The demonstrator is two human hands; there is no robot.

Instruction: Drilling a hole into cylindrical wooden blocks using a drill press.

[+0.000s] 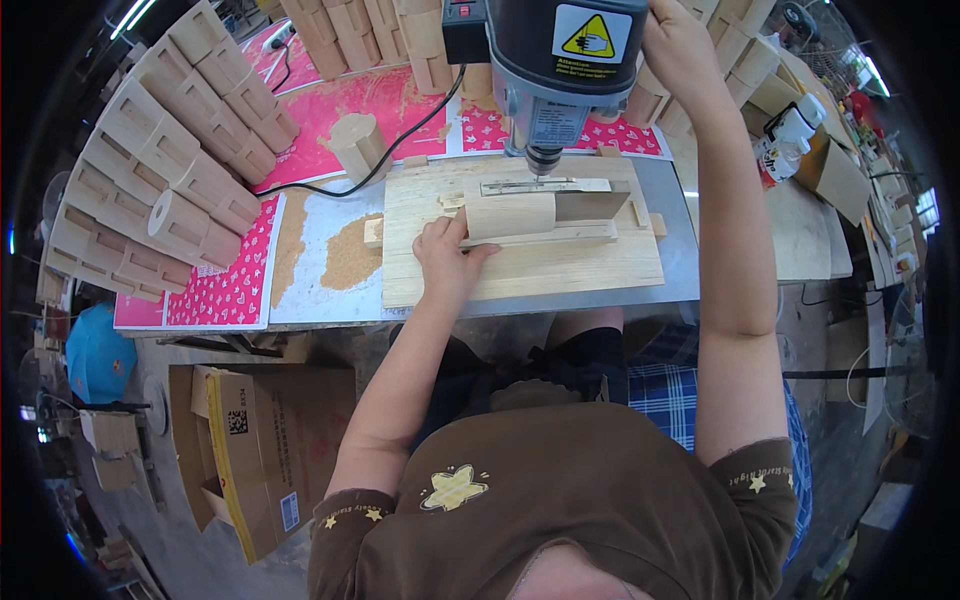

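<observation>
Nearest to the person, below the wooden board (520, 270), an open cardboard box (255, 440) sits on the floor at the lower left; the board itself lies flat on the grey tabletop (330, 300), close to its near edge; the left hand (447, 255) rests on the board's left half, fingers pressed against the left end of a pale wooden cylinder (510, 214), which lies on its side in a wooden jig at the board's middle; the hand is holding the cylinder steady rather than closed round it; left of the board, two small heaps of sawdust (345, 258) lie on the tabletop, and further left a pink patterned sheet (225, 290) covers the surface; just above the cylinder, at the board's far edge, hangs the drill press head (565, 60), its chuck pointing down over the jig; the right hand (680, 45) is raised beside that head, right of it, but whether it grips a lever cannot be told; beyond the board's far left corner stands a single wooden block (358, 143), and stacks of wooden cylinders (170, 160) are piled further out.
</observation>
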